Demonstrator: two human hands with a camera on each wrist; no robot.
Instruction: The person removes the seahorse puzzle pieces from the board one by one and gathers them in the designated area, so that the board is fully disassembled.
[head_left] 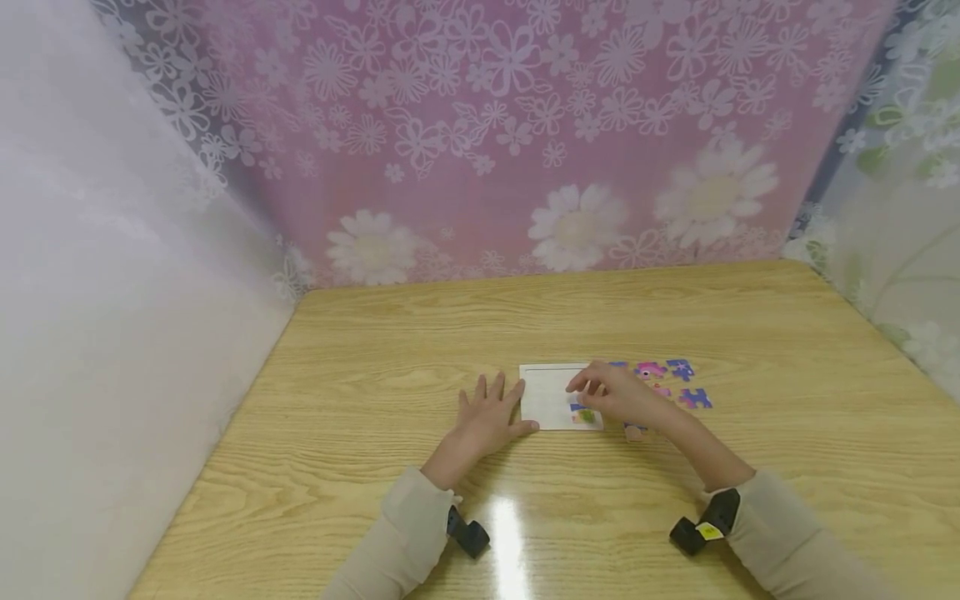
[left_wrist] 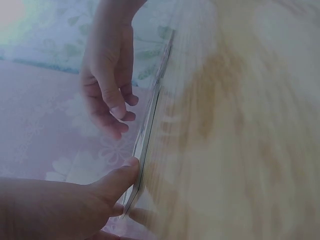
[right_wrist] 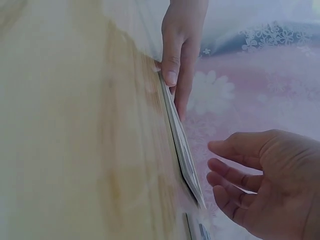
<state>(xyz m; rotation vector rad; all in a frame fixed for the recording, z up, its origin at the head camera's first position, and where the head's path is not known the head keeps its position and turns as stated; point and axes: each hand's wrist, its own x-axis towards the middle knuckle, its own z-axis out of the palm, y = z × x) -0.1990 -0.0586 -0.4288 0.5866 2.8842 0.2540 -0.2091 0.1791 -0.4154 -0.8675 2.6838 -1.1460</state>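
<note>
A white puzzle tray (head_left: 543, 402) lies flat on the table, seen nearly edge-on in both wrist views. My left hand (head_left: 483, 421) rests at its left side with fingers spread, the thumb touching the tray's near left corner. Over the tray's right part hovers my right hand (head_left: 626, 397), its fingers loosely bent. Nothing shows between those fingers (right_wrist: 225, 172) in the right wrist view, and they are apart from the tray. One printed jigsaw piece (head_left: 583, 414), yellow, green and blue, sits in the tray's near right area, below the right fingertips. The right hand hides part of the tray.
Several loose jigsaw pieces lie right of the tray, among them a pink one with an eye (head_left: 649, 370), a blue one (head_left: 681, 369) and a blue-purple one (head_left: 695, 398). Another piece (head_left: 633, 432) is near the right wrist. A flowered curtain (head_left: 465, 167) borders the wooden table (head_left: 360, 417).
</note>
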